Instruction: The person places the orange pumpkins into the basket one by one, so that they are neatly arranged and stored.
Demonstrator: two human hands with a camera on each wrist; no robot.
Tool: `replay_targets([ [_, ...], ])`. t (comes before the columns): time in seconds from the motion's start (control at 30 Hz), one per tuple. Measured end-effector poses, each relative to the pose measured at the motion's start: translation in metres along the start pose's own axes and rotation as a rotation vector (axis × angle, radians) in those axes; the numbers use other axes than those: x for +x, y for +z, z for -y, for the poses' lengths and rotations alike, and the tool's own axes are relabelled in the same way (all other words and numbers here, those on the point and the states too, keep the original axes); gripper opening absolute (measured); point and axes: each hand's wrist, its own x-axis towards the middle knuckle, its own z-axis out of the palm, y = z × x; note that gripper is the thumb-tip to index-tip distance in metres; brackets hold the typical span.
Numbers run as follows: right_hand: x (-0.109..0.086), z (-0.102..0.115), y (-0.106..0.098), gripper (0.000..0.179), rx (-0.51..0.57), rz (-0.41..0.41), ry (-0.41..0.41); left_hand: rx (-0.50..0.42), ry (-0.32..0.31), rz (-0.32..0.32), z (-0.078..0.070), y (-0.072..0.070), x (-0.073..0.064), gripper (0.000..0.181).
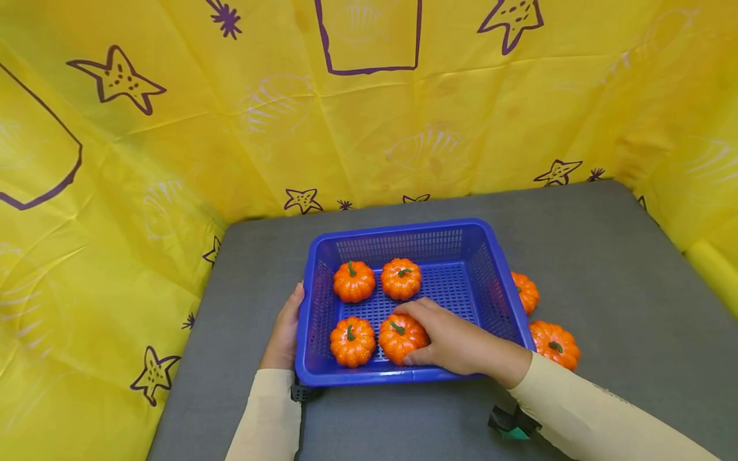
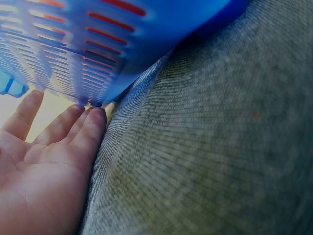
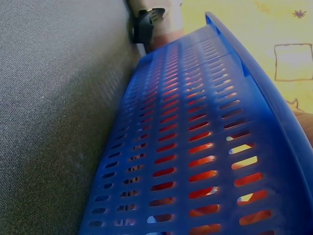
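A blue plastic basket (image 1: 369, 378) with slotted walls stands on the grey surface. Inside it sit small orange pumpkins with green stems: one at the back left (image 1: 354, 283), another back middle (image 1: 401, 282), a third front left (image 1: 352, 343). My right hand (image 1: 458, 339) reaches over the front rim and grips the front middle pumpkin (image 1: 398, 346) between thumb and fingers. Against the basket's left side rests my left hand (image 1: 284, 336); in the left wrist view, its extended fingers (image 2: 93, 127) touch the slotted wall. The right wrist view shows mainly the basket's outer wall (image 3: 259, 78).
Two more pumpkins lie outside the basket at its right, one behind (image 1: 526, 293) and one nearer (image 1: 556, 346), both partly hidden. Yellow cloth (image 1: 357, 141) with star and fish drawings hangs behind and along both sides of the grey tabletop (image 1: 611, 269).
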Motion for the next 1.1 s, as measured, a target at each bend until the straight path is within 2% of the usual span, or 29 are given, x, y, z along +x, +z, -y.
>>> replay_targets([
  [0.4,0.0007,-0.0013,0.0003,0.058,0.013,0.002,0.000,-0.008,-0.018,-0.021,-0.0007,-0.0022,0.0003,0.065],
  [0.77,-0.0013,-0.0004,-0.0017,0.062,0.013,-0.054,-0.042,0.011,-0.033,-0.035,-0.0008,-0.0010,-0.0003,0.070],
  [1.1,-0.0023,0.0018,-0.0030,0.065,0.041,-0.085,-0.025,0.005,-0.039,-0.023,-0.0001,-0.0021,0.0006,0.071],
])
